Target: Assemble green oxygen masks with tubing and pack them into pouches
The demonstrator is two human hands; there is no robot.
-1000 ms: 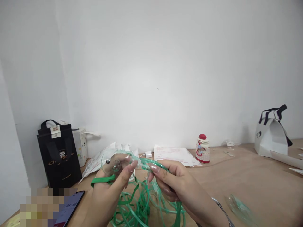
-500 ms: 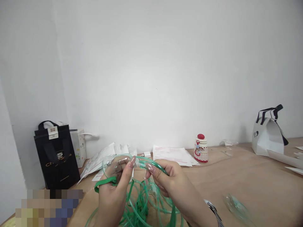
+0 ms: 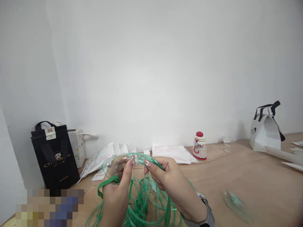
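A clear oxygen mask with a green elastic strap is in my left hand, its thumb and fingers closed near the clear connector. My right hand is closed on green tubing, pinching its end against that connector. The two hands almost meet at this joint. Loops of the same tubing bend over and behind my right fingers. Below both hands a tangled heap of green tubes and straps lies on the table, partly hidden by my wrists. A watch sits on my right wrist.
Another clear mask lies on the brown table to the right. Toward the wall are a black paper bag, white packets, printed sheets, a red-topped jar and a white bag.
The hands stay together at the connector, with my right wrist slightly shifted left. The background has moved a little left and up in view.
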